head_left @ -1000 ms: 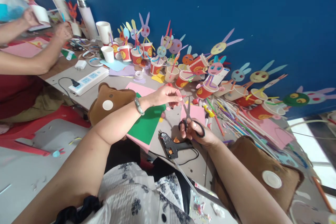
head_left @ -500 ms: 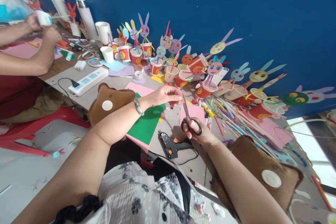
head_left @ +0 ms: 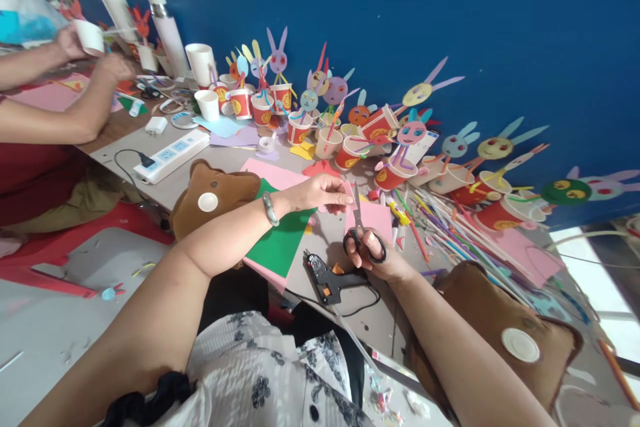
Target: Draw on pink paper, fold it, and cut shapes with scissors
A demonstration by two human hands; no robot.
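Observation:
My left hand (head_left: 327,193) pinches a small piece of pink paper (head_left: 349,191) over the table. My right hand (head_left: 377,257) has its fingers through the black handles of a pair of scissors (head_left: 358,213). The blades point up and away from me, right at the edge of the pink piece. Under the scissors lies a larger pink sheet (head_left: 383,220). A black hot glue gun (head_left: 327,280) rests on the table below my right hand. Beneath my left forearm are a green sheet (head_left: 280,243) and a pink sheet (head_left: 255,165).
Paper cups with paper rabbits (head_left: 395,170) line the wall. Coloured pipe cleaners (head_left: 450,227) lie at the right. Brown cushions (head_left: 205,190) sit on both sides, and a white power strip (head_left: 173,157) at the left. Another person's hands (head_left: 117,67) hold a white cup (head_left: 90,37).
The scissors' blades have opened wider, and my left hand with the pink piece has shifted slightly down. At the far left, the other person's hands have moved apart, baring more of the cup.

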